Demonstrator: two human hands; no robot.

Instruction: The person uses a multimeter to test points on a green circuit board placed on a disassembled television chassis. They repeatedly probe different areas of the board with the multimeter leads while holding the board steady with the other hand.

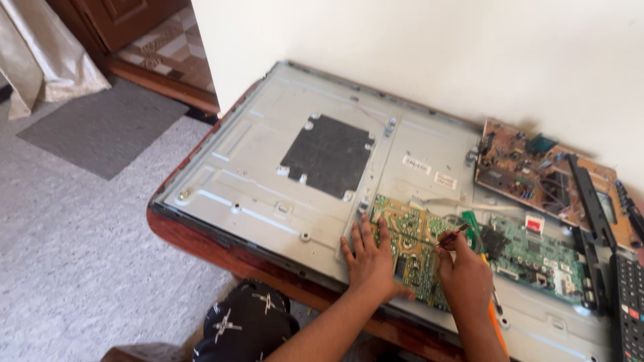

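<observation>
While hands (367, 258) press, green circuit board (409, 248) flat

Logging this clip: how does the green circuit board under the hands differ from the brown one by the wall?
The green circuit board lies flat on the grey metal back panel, under both hands; the brown circuit board sits loose off the panel's corner, untouched. The green one is partly hidden by the left hand and right hand; the brown one by a black strip. Both carry many small parts.

Circuit board (409, 251) on panel (268, 181), remote (630, 315) right
</observation>
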